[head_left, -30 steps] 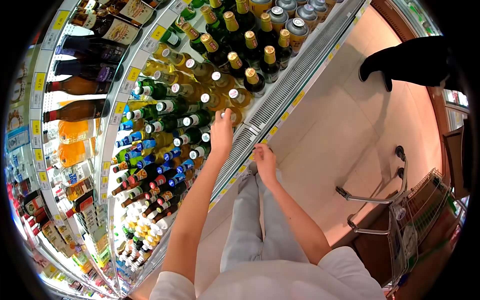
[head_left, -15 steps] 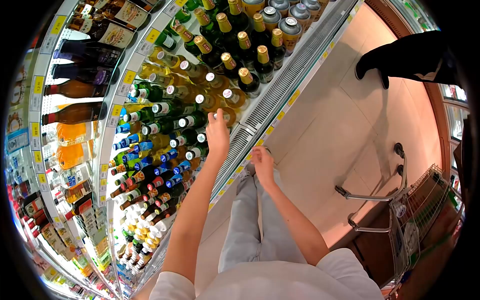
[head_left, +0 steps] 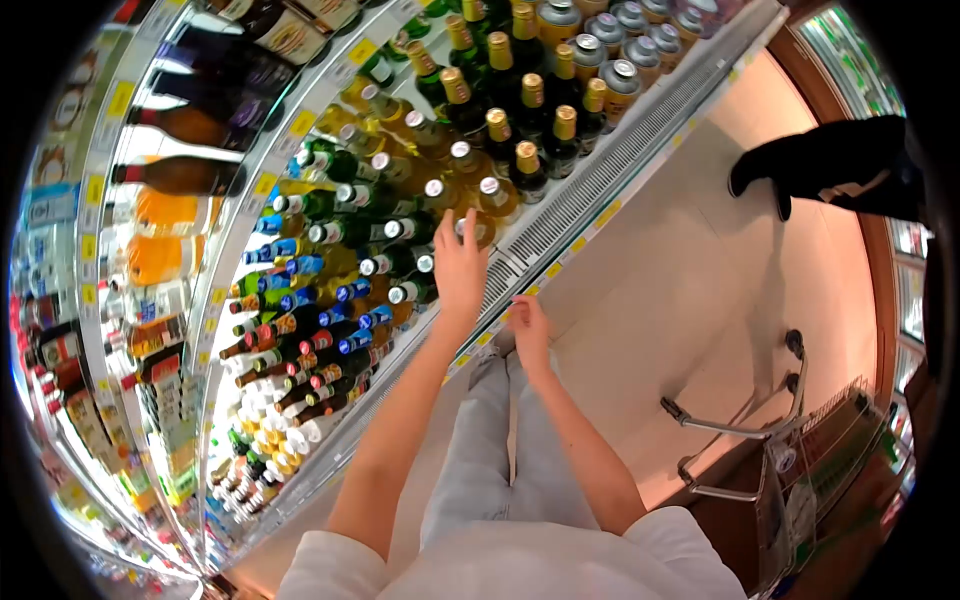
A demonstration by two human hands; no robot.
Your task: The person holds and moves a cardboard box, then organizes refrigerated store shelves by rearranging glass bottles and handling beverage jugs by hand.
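Observation:
My left hand (head_left: 461, 272) reaches over the shelf's front edge, its fingers stretched out and apart at the top of a clear bottle of pale amber drink (head_left: 484, 232). The fingers partly cover this bottle, and I cannot tell how firmly they touch it. Similar amber bottles (head_left: 499, 200) with white caps stand just behind it, and green bottles (head_left: 410, 228) are to its left. Low in front of the shelf edge, my right hand (head_left: 531, 328) hangs with loosely bent fingers, and no object shows in it.
Dark bottles with gold foil tops (head_left: 527, 170) and cans (head_left: 620, 85) stand farther along the shelf. A slotted grille (head_left: 610, 160) runs along its front. On the tiled floor to the right are a shopping cart (head_left: 790, 460) and a person's dark-clothed leg (head_left: 820, 160).
The view has shifted, so shelf and cart appear displaced. My left hand's fingers have spread a little more around the front amber bottle. My right hand stays low, its fingers slightly more bent.

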